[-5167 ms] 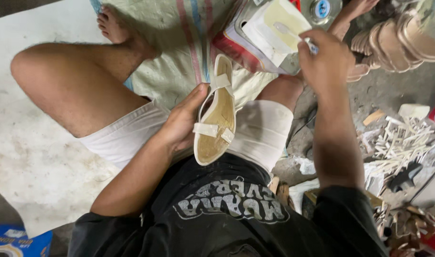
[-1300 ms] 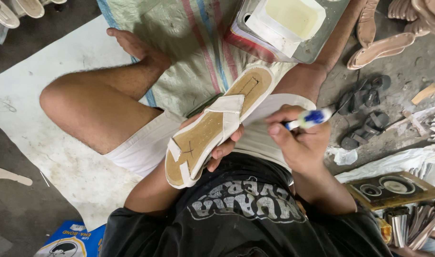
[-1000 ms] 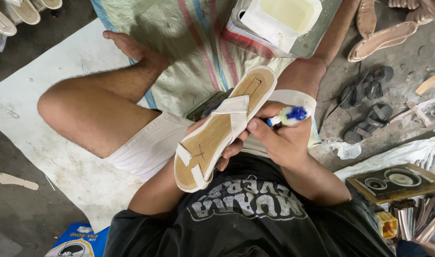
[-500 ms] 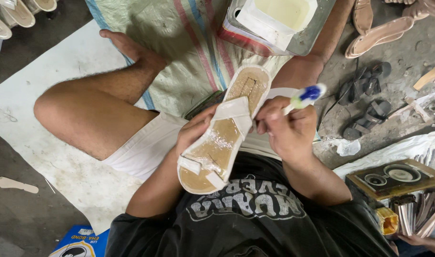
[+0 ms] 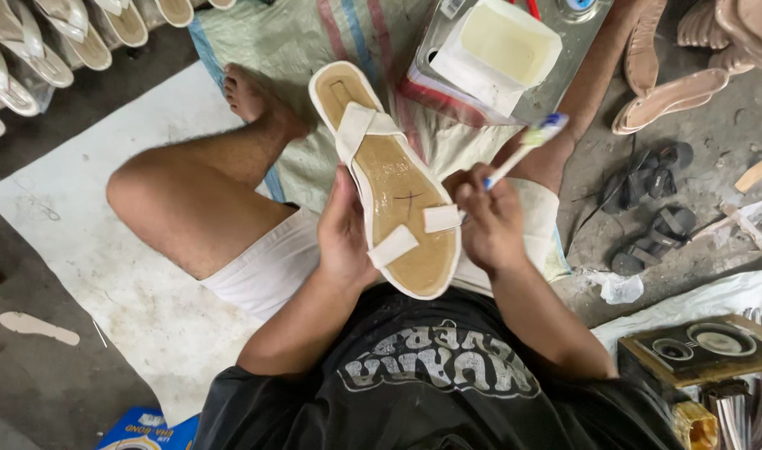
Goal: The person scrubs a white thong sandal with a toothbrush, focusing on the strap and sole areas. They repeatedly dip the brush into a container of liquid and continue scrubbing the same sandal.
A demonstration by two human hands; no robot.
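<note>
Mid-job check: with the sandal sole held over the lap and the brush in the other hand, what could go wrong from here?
1. The white open tub of pale glue sits tilted on the metal tin beside the knee; a bump could tip it.
2. The left hand holds the cream flat sandal sole by one edge only; it could slip.
3. The right hand pinches a loose white strap end while gripping the blue-handled brush; glue might smear fingers or shorts.

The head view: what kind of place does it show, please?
Probably a small sandal-making workshop on the floor. The left hand holds an unfinished cream sandal, the right hand holds a toothbrush used as a brush, and a row of similar sandals and loose soles lie around.
</note>
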